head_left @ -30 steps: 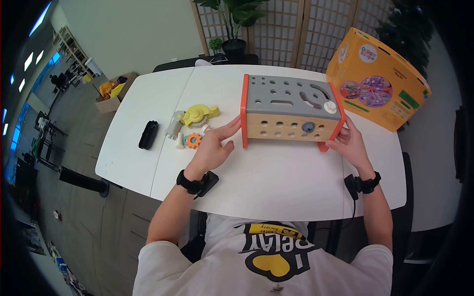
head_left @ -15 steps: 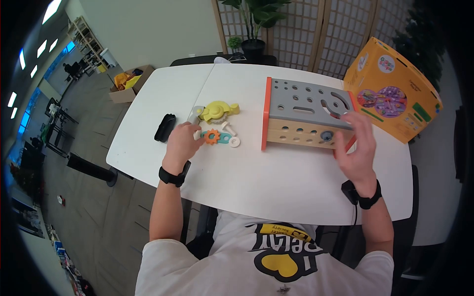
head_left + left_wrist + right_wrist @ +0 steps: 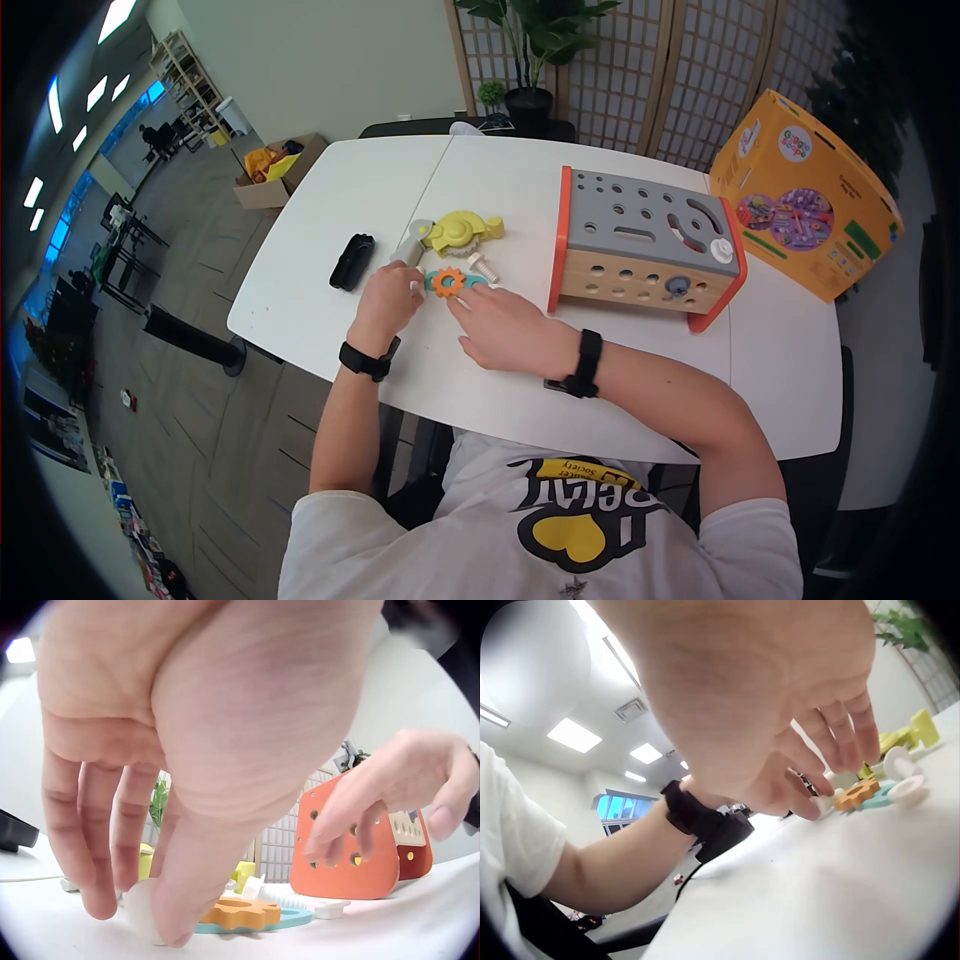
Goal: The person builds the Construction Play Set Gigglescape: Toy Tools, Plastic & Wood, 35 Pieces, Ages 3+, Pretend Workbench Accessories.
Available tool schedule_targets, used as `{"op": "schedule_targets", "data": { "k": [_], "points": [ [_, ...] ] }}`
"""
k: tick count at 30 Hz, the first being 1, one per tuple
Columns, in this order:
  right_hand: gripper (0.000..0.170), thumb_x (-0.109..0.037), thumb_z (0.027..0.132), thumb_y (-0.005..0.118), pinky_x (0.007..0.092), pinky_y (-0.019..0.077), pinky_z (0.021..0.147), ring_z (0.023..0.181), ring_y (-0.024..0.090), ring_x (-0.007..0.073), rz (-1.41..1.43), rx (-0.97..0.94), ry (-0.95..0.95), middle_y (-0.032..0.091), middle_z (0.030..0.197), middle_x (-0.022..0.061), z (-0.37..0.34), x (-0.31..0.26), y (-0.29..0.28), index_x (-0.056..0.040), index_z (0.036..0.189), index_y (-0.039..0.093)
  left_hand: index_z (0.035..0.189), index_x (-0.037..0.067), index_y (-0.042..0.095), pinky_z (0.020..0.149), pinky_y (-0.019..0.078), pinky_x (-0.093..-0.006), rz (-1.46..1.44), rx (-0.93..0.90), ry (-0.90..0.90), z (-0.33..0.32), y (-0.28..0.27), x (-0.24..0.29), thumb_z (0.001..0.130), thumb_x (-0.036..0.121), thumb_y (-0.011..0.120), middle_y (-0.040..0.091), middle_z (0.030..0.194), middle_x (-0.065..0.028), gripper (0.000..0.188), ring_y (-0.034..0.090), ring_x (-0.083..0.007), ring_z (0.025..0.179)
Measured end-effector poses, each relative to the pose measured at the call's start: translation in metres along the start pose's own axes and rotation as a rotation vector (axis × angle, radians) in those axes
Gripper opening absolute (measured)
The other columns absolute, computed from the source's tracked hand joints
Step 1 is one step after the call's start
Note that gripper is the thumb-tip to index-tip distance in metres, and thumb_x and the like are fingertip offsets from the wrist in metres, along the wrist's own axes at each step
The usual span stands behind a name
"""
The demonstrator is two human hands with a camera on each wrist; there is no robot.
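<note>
- Left hand [image 3: 388, 300]: thumb and finger pinch a white piece [image 3: 141, 911] low over the table [image 3: 620, 370]; its other fingers hang down, loosely bent.
- Right hand [image 3: 510, 325]: reaches across toward the left hand, palm down, fingers loosely extended, holding nothing; the head view does not show whether its fingertips touch anything.
- Gear [image 3: 448, 283]: orange, lying on the strip between the two hands' fingertips.
- Strip [image 3: 296, 918]: teal, flat on the table.
- Screw [image 3: 484, 268]: white, lying just beyond the strip.
- Washer [image 3: 907, 790]: white, near one end of the strip.
- Yellow piece [image 3: 458, 230]: beyond the screw, beside a grey piece [image 3: 411, 243].
- Black case [image 3: 352, 262]: on the table, left of the left hand.
- Bench [image 3: 640, 250]: upright, right of the small parts, with grey top, wooden side and red ends.
- Carton [image 3: 810, 195]: orange-yellow, at the far right beyond the bench.
</note>
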State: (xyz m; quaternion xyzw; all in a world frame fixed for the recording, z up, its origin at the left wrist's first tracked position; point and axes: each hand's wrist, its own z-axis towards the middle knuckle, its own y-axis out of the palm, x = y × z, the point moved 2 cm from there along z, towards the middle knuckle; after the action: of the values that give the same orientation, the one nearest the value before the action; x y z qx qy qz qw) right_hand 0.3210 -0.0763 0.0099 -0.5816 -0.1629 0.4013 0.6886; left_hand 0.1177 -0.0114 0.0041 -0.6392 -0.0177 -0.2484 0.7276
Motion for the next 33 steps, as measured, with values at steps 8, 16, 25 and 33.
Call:
{"op": "schedule_targets", "data": {
  "k": [8, 16, 25, 33],
  "points": [
    [0.027, -0.007, 0.081, 0.066, 0.036, 0.0521, 0.087, 0.097, 0.064, 0.0284, -0.418, -0.02, 0.039, 0.068, 0.101, 0.0168, 0.04, 0.003, 0.031, 0.0067, 0.103, 0.069, 0.091, 0.003, 0.078, 0.083, 0.0571, -0.0448, 0.029, -0.001, 0.037, 0.0, 0.001, -0.008, 0.076, 0.0, 0.076, 0.071, 0.097, -0.0187, 0.016, 0.069, -0.0375, 0.092],
    [0.023, -0.005, 0.081, 0.066, 0.0376, 0.0514, 0.083, 0.095, 0.064, 0.0282, -0.397, 0.073, 0.031, 0.066, 0.1, 0.014, 0.045, 0.017, 0.044, 0.0015, 0.103, 0.069, 0.094, 0.0, 0.076, 0.078, 0.0573, -0.0429, -0.078, 0.124, 0.072, -0.006, -0.022, 0.018, 0.079, -0.007, 0.072, 0.073, 0.095, -0.0174, 0.017, 0.071, -0.0377, 0.086],
    [0.021, -0.007, 0.102, 0.052, 0.0421, 0.0539, 0.092, 0.105, 0.066, 0.0306, 0.527, 0.132, 0.315, 0.061, 0.118, 0.0217, 0.037, 0.019, -0.022, 0.0047, 0.119, 0.053, 0.106, -0.001, 0.075, 0.074, 0.056, -0.0293, -0.375, 0.322, 0.129, -0.016, -0.074, 0.042, 0.087, -0.006, 0.072, 0.076, 0.109, -0.0139, 0.02, 0.07, -0.0215, 0.08],
    [0.03, -0.019, 0.113, 0.039, 0.0396, 0.0542, 0.103, 0.127, 0.061, 0.0237, 1.544, 0.33, 0.251, 0.054, 0.136, 0.0155, 0.015, 0.014, -0.054, 0.0006, 0.135, 0.042, 0.117, -0.003, 0.072, 0.088, 0.0542, -0.0293, -0.819, 0.262, 0.184, -0.035, -0.095, 0.061, 0.093, -0.003, 0.07, 0.073, 0.117, -0.0126, 0.024, 0.066, -0.0166, 0.098]
  ]
}}
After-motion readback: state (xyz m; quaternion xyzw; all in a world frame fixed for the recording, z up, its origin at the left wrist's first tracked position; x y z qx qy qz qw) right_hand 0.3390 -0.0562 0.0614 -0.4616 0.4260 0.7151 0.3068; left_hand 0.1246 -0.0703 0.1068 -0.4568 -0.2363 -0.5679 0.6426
